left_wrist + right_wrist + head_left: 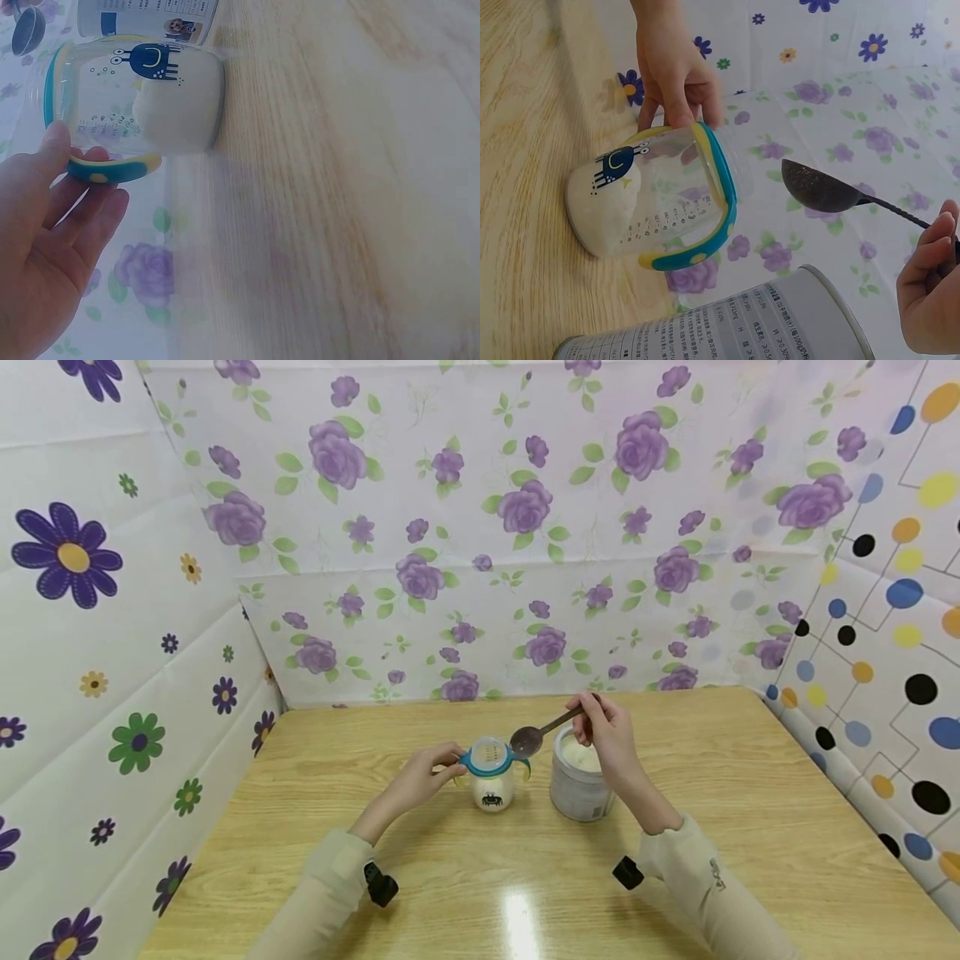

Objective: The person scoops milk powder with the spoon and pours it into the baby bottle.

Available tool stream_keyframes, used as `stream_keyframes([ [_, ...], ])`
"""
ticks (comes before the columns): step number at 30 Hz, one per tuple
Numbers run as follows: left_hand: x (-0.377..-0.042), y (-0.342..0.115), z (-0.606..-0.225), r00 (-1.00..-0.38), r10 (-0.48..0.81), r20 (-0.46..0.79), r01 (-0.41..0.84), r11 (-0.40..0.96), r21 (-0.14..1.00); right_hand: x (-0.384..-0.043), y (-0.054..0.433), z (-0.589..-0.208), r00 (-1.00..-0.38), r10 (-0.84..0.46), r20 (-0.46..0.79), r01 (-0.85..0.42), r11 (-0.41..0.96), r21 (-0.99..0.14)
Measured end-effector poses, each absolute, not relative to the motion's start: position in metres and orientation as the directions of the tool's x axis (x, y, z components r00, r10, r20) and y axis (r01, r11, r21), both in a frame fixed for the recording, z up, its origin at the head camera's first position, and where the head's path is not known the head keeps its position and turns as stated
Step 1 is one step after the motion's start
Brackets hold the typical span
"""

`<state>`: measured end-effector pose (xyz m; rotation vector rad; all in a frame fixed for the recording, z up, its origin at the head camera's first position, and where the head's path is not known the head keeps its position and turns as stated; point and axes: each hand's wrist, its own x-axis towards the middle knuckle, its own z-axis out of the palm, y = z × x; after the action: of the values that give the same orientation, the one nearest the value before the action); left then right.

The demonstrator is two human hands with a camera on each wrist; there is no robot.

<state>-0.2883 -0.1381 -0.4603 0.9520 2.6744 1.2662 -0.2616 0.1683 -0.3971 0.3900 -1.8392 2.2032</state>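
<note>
A clear baby bottle [492, 792] with a teal-and-yellow handled collar stands upright on the table, white powder filling its lower part. My left hand [422, 778] grips it by the left handle, thumb up at the collar [52, 97]. In my right hand [611, 739] I hold a dark long-handled spoon [527, 742] by the end of its handle. The spoon's bowl hangs beside the bottle's open mouth, with only specks of powder showing on it in the right wrist view. Below my right hand is an open can [579, 792] of pale powder, right of the bottle.
The wood-grain table [315, 860] runs back to a cloth wall [420, 635] with purple flowers. Patterned cloths also hang at the left [75, 677] and right [870, 643]. A small black camera sits at each wrist.
</note>
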Motion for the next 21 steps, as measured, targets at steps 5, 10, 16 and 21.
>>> stream_keyframes([
  [5,-0.287,-0.139,-0.461,-0.819,0.535,0.207,0.501,0.49,0.714,-0.262,0.172,-0.397,-0.947,0.04,0.319,-0.321,-0.194,-0.927],
  [10,-0.288,-0.139,-0.462,-0.824,0.529,0.204,0.494,0.493,0.716,-0.262,0.176,-0.395,-0.956,0.08,0.282,-0.293,-0.209,-0.933],
  [16,-0.289,-0.139,-0.462,-0.823,0.531,0.202,0.494,0.492,0.717,-0.264,0.18,-0.394,-0.961,0.145,0.234,-0.267,-0.275,-0.924],
  [21,-0.288,-0.139,-0.462,-0.824,0.529,0.2,0.494,0.5,0.712,-0.266,0.184,-0.394,-0.963,0.165,0.215,-0.255,-0.282,-0.925],
])
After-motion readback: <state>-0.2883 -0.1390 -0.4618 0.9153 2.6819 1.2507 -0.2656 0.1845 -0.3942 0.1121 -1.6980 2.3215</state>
